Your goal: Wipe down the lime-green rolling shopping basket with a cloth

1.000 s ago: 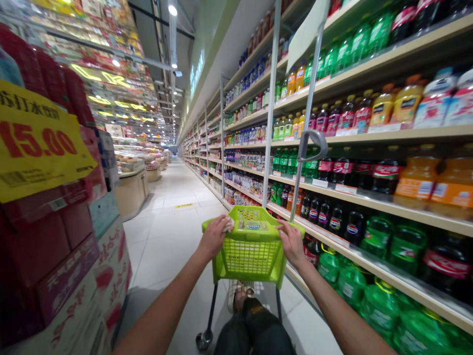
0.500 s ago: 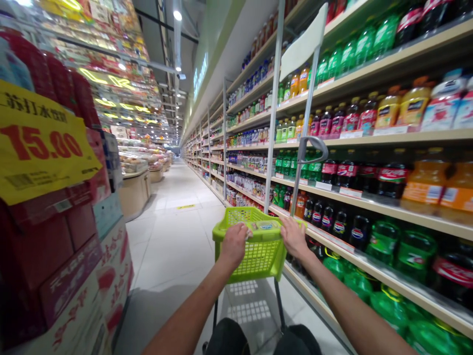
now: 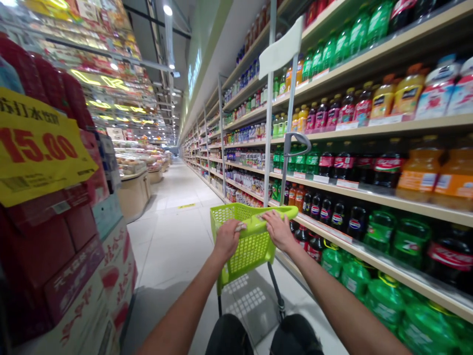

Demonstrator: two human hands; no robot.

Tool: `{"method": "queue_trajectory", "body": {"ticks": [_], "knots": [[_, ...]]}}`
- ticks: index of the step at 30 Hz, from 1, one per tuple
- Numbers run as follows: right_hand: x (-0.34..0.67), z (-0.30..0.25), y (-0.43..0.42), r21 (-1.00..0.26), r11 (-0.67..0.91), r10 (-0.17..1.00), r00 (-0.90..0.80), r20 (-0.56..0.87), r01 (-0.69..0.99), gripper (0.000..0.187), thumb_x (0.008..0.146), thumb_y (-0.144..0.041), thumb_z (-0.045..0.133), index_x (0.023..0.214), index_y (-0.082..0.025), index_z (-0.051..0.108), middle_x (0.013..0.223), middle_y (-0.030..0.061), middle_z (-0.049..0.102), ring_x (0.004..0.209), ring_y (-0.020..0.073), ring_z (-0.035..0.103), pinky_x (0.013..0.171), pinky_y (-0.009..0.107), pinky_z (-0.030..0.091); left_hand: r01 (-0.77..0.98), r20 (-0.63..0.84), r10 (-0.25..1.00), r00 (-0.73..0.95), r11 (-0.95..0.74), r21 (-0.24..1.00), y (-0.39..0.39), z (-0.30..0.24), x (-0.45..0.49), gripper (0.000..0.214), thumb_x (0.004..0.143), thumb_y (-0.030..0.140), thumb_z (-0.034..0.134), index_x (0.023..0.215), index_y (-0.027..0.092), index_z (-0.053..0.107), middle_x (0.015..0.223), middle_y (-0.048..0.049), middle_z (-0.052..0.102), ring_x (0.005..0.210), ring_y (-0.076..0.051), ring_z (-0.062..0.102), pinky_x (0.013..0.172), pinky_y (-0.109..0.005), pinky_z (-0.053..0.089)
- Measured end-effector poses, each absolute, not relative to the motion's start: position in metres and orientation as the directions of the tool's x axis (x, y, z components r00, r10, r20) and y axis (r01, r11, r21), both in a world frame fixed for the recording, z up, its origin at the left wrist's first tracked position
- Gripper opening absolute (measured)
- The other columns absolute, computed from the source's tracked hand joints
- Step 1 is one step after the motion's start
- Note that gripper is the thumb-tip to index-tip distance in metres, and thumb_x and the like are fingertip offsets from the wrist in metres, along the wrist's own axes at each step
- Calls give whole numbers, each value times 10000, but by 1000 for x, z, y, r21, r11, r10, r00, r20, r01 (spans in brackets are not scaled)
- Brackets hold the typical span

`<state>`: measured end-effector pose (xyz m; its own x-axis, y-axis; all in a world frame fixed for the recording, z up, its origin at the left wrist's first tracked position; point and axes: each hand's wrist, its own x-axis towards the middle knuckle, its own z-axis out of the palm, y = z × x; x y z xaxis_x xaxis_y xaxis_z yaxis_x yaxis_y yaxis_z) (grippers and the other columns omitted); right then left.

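Observation:
In front of me stands a lime-green plastic shopping cart (image 3: pixel 246 254) with a perforated basket and dark legs. My left hand (image 3: pixel 227 240) is closed round the left part of its handle. On the handle's middle, right of my left hand, my right hand (image 3: pixel 280 230) has its fingers curled over the bar. The handle's right end sticks out beyond my right hand. The cart sits turned at an angle, its right side close to the drink shelves. My knees show below the basket.
Long shelves (image 3: pixel 332 182) of bottled drinks line the right side. A white and grey pole ladder (image 3: pixel 290 113) leans there. At left stand stacked drink cartons (image 3: pixel 55 246) under a yellow price sign (image 3: pixel 40 148). A tiled aisle (image 3: pixel 173 212) runs ahead past a wooden display counter (image 3: pixel 133 195).
The cart has swung at an angle, its handle's right end now jutting out. My right hand has moved left along with it, nearer my left hand. Both hands keep their hold.

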<state>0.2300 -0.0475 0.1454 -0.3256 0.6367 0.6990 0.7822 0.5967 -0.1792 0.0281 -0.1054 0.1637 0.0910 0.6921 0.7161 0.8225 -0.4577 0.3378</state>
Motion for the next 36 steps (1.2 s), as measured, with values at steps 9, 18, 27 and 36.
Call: {"method": "queue_trajectory", "body": {"ticks": [9, 18, 27, 36], "knots": [[236, 125, -49, -280, 680, 553, -223, 803, 678, 394, 860, -243, 264, 1088, -150, 572, 1195, 96, 543, 1238, 227, 338, 954, 473, 333, 677, 809, 493, 322, -717, 167, -101, 146, 87, 338, 764, 87, 392, 1052, 172, 546, 1162, -100, 545, 1094, -180, 472, 940, -392, 402], [256, 124, -75, -385, 667, 556, -82, 827, 638, 347, 858, -330, 332, 985, -166, 611, 1125, 89, 585, 1187, 221, 410, 982, 432, 341, 656, 811, 567, 144, -668, 351, -92, 121, 84, 327, 786, 106, 378, 1062, 159, 544, 1187, -109, 523, 1134, -185, 448, 986, -411, 363], [282, 131, -92, -205, 535, 543, -148, 827, 820, 303, 833, -232, 349, 939, -188, 629, 1067, 66, 606, 1068, 221, 476, 954, 444, 299, 696, 768, 641, 10, -556, 455, -78, 89, 75, 345, 772, 66, 361, 1043, 151, 557, 1150, -109, 548, 1107, -192, 469, 966, -431, 383], [286, 136, -101, -97, 394, 571, -161, 805, 914, 248, 819, -228, 415, 901, -239, 648, 987, 29, 623, 1033, 234, 447, 940, 456, 213, 657, 784, 587, 199, -674, 338, -81, 87, 103, 347, 795, 111, 384, 1103, 181, 526, 1211, -96, 513, 1140, -193, 434, 980, -428, 355]]}}
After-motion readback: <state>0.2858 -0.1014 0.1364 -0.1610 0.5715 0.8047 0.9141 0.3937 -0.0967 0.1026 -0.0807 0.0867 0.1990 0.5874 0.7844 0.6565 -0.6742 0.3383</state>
